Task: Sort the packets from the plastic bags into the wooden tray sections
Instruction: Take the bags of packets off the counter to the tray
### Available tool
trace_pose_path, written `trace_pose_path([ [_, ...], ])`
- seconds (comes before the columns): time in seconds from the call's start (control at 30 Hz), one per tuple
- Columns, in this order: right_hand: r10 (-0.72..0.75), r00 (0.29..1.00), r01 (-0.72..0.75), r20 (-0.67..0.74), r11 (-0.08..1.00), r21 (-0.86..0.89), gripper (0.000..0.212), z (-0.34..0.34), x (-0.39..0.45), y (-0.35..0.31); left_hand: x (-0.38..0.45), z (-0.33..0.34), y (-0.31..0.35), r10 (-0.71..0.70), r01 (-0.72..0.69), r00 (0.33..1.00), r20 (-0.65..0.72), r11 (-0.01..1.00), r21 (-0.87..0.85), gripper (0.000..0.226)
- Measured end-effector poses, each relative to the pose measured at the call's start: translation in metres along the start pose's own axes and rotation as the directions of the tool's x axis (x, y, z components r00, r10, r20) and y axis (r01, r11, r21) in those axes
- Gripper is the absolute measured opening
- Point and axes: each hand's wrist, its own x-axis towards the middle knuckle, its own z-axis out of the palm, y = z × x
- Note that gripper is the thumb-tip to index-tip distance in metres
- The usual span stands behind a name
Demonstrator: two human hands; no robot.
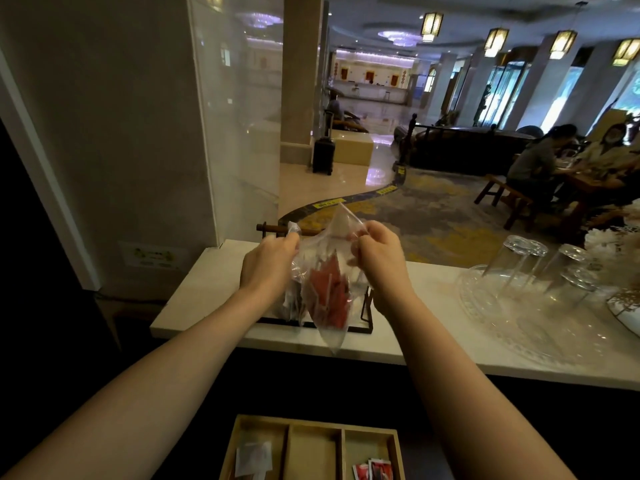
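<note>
Item 1, far left: pale wall panel (104, 140) w/ a small yellow-green sticker (152, 255) low down; text too blurred to read.

Item 2: white counter (207, 292), runs left to right across mid-frame. Black wire rack (367, 317) w/ wooden handle bar (273, 229) sits on it, mostly hidden behind the bag.

Item 3: left hand (268, 265), raised over counter, fingers pinched on the left top edge of the clear plastic bag (332, 327).

Item 4: bag hangs betw. both hands, above the rack and counter; top pulled apart, bottom corner drooping past the counter's near edge. Inside: red packets (329, 292), bunched, count not readable. A 2nd clump of clear plastic w/ darker contents (292, 303) sits just left of it; can't tell if separate bag.

Item 5: right hand (379, 259), fingers pinched on the bag's right top edge, level w/ left hand.

Item 6: wooden tray (313, 427), bottom centre, below counter level, 3 sections visible. Left sect.: white packets (252, 459). Mid sect.: nothing visible. Right sect.: red-and-white packets (374, 471), at least 2.

Item 7, right: upturned clear glasses (526, 258) on a clear glass platter (519, 327), on the counter.

Item 8, far right bkgd: people seated at a table (571, 161), lobby beyond.
</note>
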Motion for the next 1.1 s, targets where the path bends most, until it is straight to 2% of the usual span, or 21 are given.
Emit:
trace_pose_path([
  [0.07, 0.070, 0.991, -0.089, 0.115, 0.982, 0.169, 0.027, -0.007, -0.006, -0.005, 0.002, -0.006, -0.001, 0.024, -0.022, 0.999, -0.032, 0.998, 0.052, 0.019],
  [0.17, 0.141, 0.958, -0.221, 0.251, 0.919, 0.327, 0.025, -0.014, -0.011, 0.000, 0.005, -0.017, -0.001, 0.087, -0.079, 0.994, -0.072, 0.991, 0.106, 0.019],
  [0.27, 0.166, 0.955, -0.258, 0.247, 0.875, 0.410, 0.023, -0.019, -0.010, 0.009, 0.011, -0.035, 0.003, 0.125, -0.115, 0.979, -0.163, 0.991, 0.074, 0.016],
  [0.43, 0.191, 0.957, -0.266, 0.217, 0.876, 0.403, 0.027, -0.024, -0.005, 0.029, 0.025, -0.063, 0.009, 0.068, -0.109, 0.964, -0.257, 0.983, -0.146, 0.016],
  [0.57, 0.164, 0.964, -0.231, 0.211, 0.909, 0.347, 0.029, -0.023, -0.006, 0.030, 0.025, -0.063, 0.004, 0.062, -0.119, 0.959, -0.276, 0.974, -0.195, 0.019],
  [0.73, 0.114, 0.971, -0.170, 0.209, 0.946, 0.276, 0.030, -0.015, -0.002, 0.029, 0.037, -0.058, 0.003, -0.020, -0.051, 0.970, -0.244, 0.959, -0.278, 0.018],
  [0.8, 0.097, 0.972, -0.130, 0.213, 0.980, 0.148, 0.027, -0.011, 0.001, 0.031, 0.044, -0.057, 0.003, -0.089, 0.018, 0.978, -0.190, 0.938, -0.346, 0.017],
  [0.83, 0.034, 0.977, -0.044, 0.210, 0.998, 0.040, 0.026, -0.009, 0.002, 0.032, 0.047, -0.058, 0.003, -0.122, 0.054, 0.980, -0.158, 0.924, -0.379, 0.017],
  [0.87, -0.076, 0.973, 0.108, 0.219, 0.985, -0.138, 0.025, -0.007, 0.003, 0.033, 0.050, -0.060, 0.004, -0.142, 0.079, 0.982, -0.124, 0.908, -0.411, 0.017],
  [0.9, -0.207, 0.943, 0.295, 0.259, 0.880, -0.372, 0.025, -0.005, 0.006, 0.036, 0.053, -0.061, 0.005, -0.144, 0.091, 0.985, -0.092, 0.896, -0.435, 0.016],
  [0.93, -0.325, 0.892, 0.452, 0.314, 0.669, -0.590, 0.024, -0.003, 0.010, 0.038, 0.054, -0.063, 0.006, -0.135, 0.091, 0.989, -0.064, 0.887, -0.452, 0.016],
  [0.97, -0.428, 0.831, 0.534, 0.354, 0.440, -0.722, 0.021, -0.002, 0.015, 0.040, 0.054, -0.064, 0.007, -0.119, 0.086, 0.992, -0.044, 0.883, -0.461, 0.015],
  [1.0, -0.482, 0.789, 0.555, 0.380, 0.293, -0.779, 0.020, -0.002, 0.021, 0.041, 0.053, -0.064, 0.007, -0.102, 0.075, 0.994, -0.034, 0.885, -0.460, 0.015],
  [1.03, -0.481, 0.778, 0.557, 0.406, 0.227, -0.799, 0.020, -0.002, 0.028, 0.040, 0.050, -0.064, 0.007, -0.088, 0.064, 0.996, -0.034, 0.891, -0.449, 0.015],
  [1.1, -0.373, 0.809, 0.555, 0.454, 0.230, -0.800, 0.018, -0.001, 0.043, 0.040, 0.046, -0.061, 0.005, -0.079, 0.048, 0.995, -0.057, 0.905, -0.422, 0.016],
])
